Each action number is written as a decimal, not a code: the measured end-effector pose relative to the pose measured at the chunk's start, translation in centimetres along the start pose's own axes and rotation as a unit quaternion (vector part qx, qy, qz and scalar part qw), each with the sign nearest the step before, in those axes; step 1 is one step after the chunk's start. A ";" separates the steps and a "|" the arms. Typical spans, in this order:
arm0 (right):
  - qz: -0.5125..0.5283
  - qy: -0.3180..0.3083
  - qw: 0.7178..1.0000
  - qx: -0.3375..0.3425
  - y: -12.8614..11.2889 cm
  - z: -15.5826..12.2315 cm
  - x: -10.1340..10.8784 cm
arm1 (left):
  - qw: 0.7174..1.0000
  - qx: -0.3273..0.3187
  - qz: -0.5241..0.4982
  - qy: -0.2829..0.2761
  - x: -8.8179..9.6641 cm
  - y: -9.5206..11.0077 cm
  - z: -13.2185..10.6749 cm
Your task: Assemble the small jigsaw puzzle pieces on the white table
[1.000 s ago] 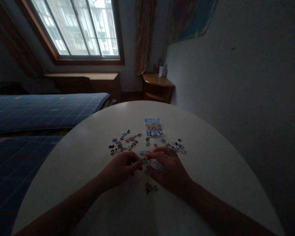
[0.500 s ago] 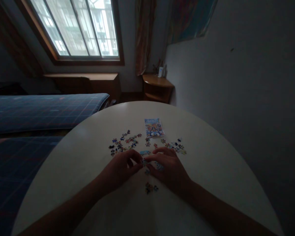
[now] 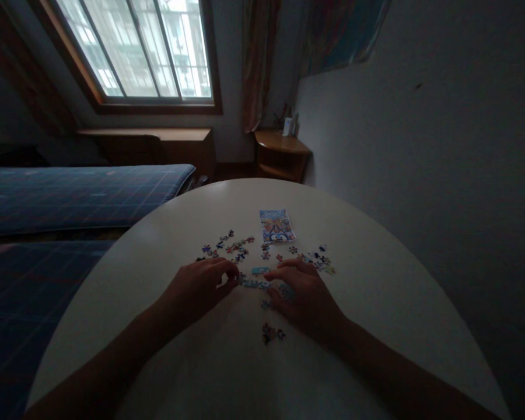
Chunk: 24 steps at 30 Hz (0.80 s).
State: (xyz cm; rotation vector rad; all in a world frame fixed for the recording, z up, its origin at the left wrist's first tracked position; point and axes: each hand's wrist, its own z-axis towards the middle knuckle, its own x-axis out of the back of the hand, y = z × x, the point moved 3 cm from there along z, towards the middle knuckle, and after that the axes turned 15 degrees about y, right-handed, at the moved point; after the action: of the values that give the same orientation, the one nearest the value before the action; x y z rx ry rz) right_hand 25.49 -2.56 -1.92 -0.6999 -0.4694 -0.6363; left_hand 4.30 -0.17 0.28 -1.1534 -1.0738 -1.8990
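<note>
On the table, a short strip of joined light-blue puzzle pieces (image 3: 256, 284) lies between my hands. The thumb and fingers of my left hand (image 3: 203, 287) are pinched on a small puzzle piece (image 3: 241, 279) at the strip's left end. My right hand (image 3: 305, 291) rests at the other end, its thumb and index finger apart beside the strip. Just above it is a separate light-blue piece (image 3: 260, 270). Some grey-blue pieces (image 3: 285, 290) lie partly hidden under my right hand. One loose piece (image 3: 265, 304) sits below the strip.
A colourful picture sheet (image 3: 277, 226) lies farther back on the round white table (image 3: 201, 210). Loose puzzle pieces form a left group (image 3: 238, 248), a right group (image 3: 322, 261) and a small near cluster (image 3: 269, 333). A bed (image 3: 83, 195) stands left, a wall right.
My left hand has moved left, away from my right hand, and the joined strip now shows between them. My right hand has barely moved. The view has shifted slightly.
</note>
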 end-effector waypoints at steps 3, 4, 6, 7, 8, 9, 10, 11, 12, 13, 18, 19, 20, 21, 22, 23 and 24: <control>-0.007 -0.020 1.000 0.000 0.1 -0.1 0.0 | 1.000 0.005 -0.004 -0.029 -0.2 -0.5 0.1; -0.008 -0.030 1.000 0.002 0.1 -0.2 -0.1 | 0.999 0.002 -0.003 -0.041 -0.4 -0.5 0.2; -0.010 -0.048 0.999 0.007 0.1 -0.4 -0.1 | 0.998 0.000 0.005 -0.061 -0.6 -0.3 0.2; -0.010 -0.056 0.998 0.011 0.1 -0.4 -0.1 | 0.998 0.002 0.010 -0.069 -0.6 -0.3 0.2; -0.010 -0.065 0.998 0.016 0.0 -0.4 -0.1 | 0.997 0.007 0.014 -0.076 -0.6 -0.2 0.2; -0.010 -0.076 0.997 0.023 0.0 -0.5 -0.1 | 0.997 0.011 0.017 -0.079 -0.6 -0.2 0.3; -0.011 -0.087 0.996 0.030 -0.1 -0.5 -0.1 | 0.996 0.014 0.017 -0.081 -0.6 -0.3 0.3; -0.012 -0.100 0.994 0.037 -0.1 -0.5 -0.1 | 0.996 0.015 0.017 -0.081 -0.5 -0.4 0.3; -0.013 -0.114 0.992 0.045 -0.2 -0.5 -0.1 | 0.996 0.014 0.016 -0.082 -0.5 -0.5 0.3; -0.014 -0.127 0.990 0.052 -0.2 -0.5 -0.1 | 0.996 0.012 0.014 -0.082 -0.4 -0.7 0.3; -0.024 -0.163 0.984 0.065 -0.1 -0.5 0.1 | 0.996 0.016 0.012 -0.085 0.0 -1.8 0.2; -0.026 -0.165 0.984 0.066 0.0 -0.5 0.2 | 0.996 0.016 0.011 -0.085 0.1 -2.0 0.2; -0.026 -0.166 0.983 0.068 0.0 -0.5 0.3 | 0.996 0.015 0.010 -0.085 0.2 -2.0 0.2; -0.026 -0.165 0.984 0.069 0.1 -0.5 0.4 | 0.996 0.012 0.009 -0.085 0.3 -2.1 0.2; -0.025 -0.164 0.984 0.070 0.1 -0.4 0.4 | 0.996 0.005 0.007 -0.086 0.3 -2.0 0.2; -0.024 -0.163 0.984 0.070 0.2 -0.4 0.5 | 0.996 -0.002 0.004 -0.086 0.3 -1.9 0.2; -0.024 -0.163 0.984 0.070 0.2 -0.4 0.5 | 0.996 -0.007 0.003 -0.085 0.2 -1.9 0.2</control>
State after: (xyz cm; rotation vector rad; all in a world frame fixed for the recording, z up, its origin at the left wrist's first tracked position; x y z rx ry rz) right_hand 26.08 -2.93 -1.97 -0.6614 -0.8284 -0.5298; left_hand 2.71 0.76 -0.06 -1.3446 -1.1472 -1.8331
